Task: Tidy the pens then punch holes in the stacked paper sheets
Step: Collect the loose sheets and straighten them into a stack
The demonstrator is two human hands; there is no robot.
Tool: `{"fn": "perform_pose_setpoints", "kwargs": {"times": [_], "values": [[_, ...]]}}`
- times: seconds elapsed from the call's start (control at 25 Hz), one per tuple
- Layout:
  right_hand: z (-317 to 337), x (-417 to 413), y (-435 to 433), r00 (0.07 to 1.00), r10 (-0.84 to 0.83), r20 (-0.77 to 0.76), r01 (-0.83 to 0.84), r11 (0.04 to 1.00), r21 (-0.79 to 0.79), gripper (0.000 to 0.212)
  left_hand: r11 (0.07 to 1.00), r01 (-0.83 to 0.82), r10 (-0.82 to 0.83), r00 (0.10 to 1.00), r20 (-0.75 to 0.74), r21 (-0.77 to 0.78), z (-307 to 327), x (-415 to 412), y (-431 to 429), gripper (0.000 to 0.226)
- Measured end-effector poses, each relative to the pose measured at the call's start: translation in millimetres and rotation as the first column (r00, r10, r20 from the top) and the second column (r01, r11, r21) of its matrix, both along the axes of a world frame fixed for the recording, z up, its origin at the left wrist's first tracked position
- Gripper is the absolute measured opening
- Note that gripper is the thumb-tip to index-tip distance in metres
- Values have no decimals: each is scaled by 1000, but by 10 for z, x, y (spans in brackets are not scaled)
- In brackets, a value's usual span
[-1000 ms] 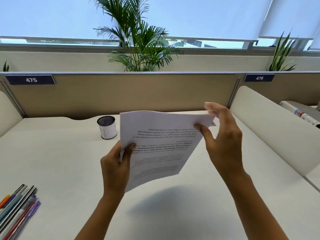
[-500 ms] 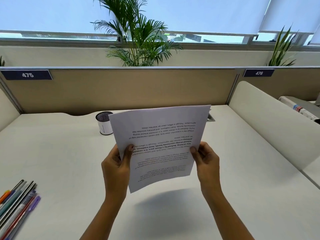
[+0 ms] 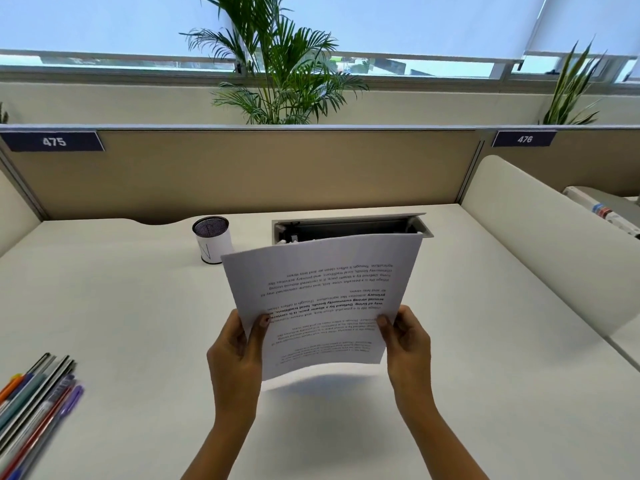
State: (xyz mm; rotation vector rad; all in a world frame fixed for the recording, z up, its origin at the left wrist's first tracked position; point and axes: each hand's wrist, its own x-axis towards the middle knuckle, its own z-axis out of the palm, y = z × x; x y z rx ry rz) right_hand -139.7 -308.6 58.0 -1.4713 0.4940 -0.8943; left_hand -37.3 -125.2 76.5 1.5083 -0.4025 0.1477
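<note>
paper sheets [image 3: 325, 299] | gripped by left hand [image 3: 235, 355], right hand [image 3: 408, 344] | above desk [image 3: 138, 306]

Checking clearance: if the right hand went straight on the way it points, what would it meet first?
Probably the open cable box beyond the paper sheets the right hand holds; depth unclear.

Two hands were in view, the left hand [image 3: 235, 351] and the right hand [image 3: 408, 344], with one stack of paper [image 3: 325, 292] whose sheets could not be counted. The pens [image 3: 38, 403] numbered at least six, blurred and cut off by the frame edge. There was one desk [image 3: 121, 306], one mesh pen cup [image 3: 212, 240], one open cable box [image 3: 349, 225], two number plates, plate 475 [image 3: 53, 141] and plate 476 [image 3: 524, 138], and two plants, a palm [image 3: 280, 74] and a spiky-leaved plant [image 3: 571, 88].
</note>
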Motion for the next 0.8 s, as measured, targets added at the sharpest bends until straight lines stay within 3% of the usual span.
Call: {"fn": "perform_pose_setpoints", "kwargs": {"times": [0.2, 0.4, 0.44, 0.52, 0.6, 0.8], "values": [[-206, -23, 22, 992, 12, -125, -9, 1000, 24, 12, 997, 3, 1, 998, -57, 80, -210, -30, 5, 12], [49, -1, -93, 986, -7, -167, -37, 965, -261, 19, 992, -71, 74, 997, -22, 103, -179, 88, 99, 10], [164, 3, -137, 986, -6, -169, -53, 938, -344, 19, 993, -97, 98, 995, -19, 66, -122, 140, 127, 19], [416, 1, -209, 982, -6, -187, -94, 848, -522, 17, 991, -136, 135, 991, -18, -9, 1, 268, 198, 47], [662, -3, -254, 980, -14, -200, -129, 717, -685, 12, 989, -145, 145, 989, 39, 7, 135, 379, 277, 59], [1200, 48, -270, 938, -2, -347, -313, 424, -850, 20, 959, -64, -29, 946, 323, 275, 347, 462, 321, 47]]}}
